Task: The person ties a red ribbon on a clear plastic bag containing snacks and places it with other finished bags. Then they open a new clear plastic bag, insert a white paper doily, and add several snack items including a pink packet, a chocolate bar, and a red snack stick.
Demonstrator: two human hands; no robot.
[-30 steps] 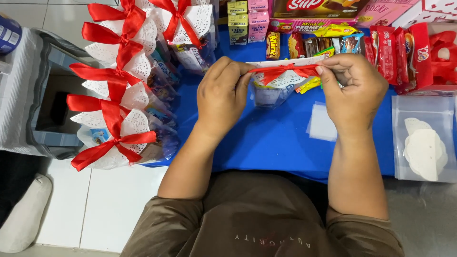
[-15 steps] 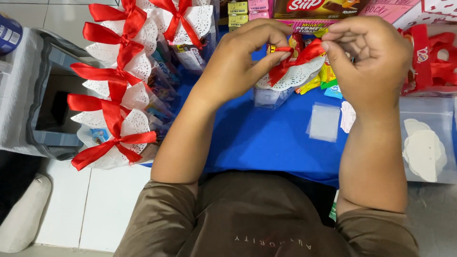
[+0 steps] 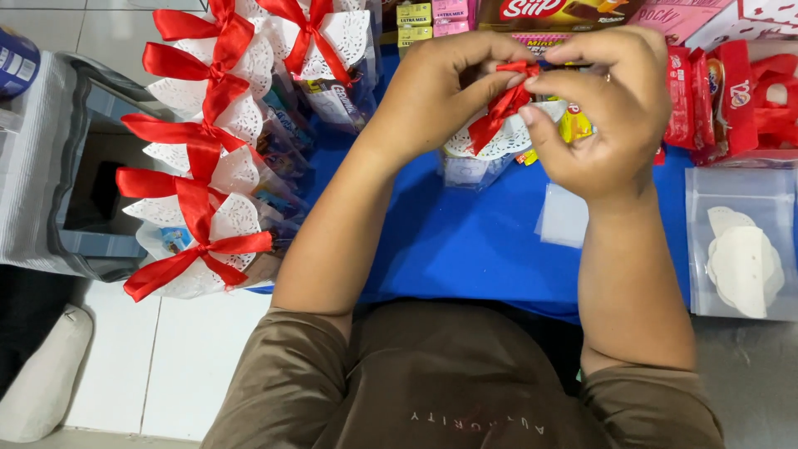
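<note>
Over a blue table (image 3: 465, 249) stands a clear snack bag (image 3: 472, 166) topped with a white paper doily. A red ribbon (image 3: 499, 108) is gathered around its neck. My left hand (image 3: 440, 91) pinches the ribbon from the left. My right hand (image 3: 611, 116) pinches it from the right, with a ring on one finger. Both sets of fingertips meet at the ribbon's knot above the bag. The bag's contents are mostly hidden by my hands.
Several finished bags with doilies and red bows (image 3: 199, 208) line the table's left edge. Snack boxes and red packets (image 3: 706, 91) lie at the back. A clear tray of white doilies (image 3: 744, 258) sits right. A small clear bag (image 3: 565, 216) lies flat. A grey bin (image 3: 75, 166) stands left.
The ribbon was stretched flat across the bag between my hands; now my hands have come together and lifted it, bunching it at the bag's neck.
</note>
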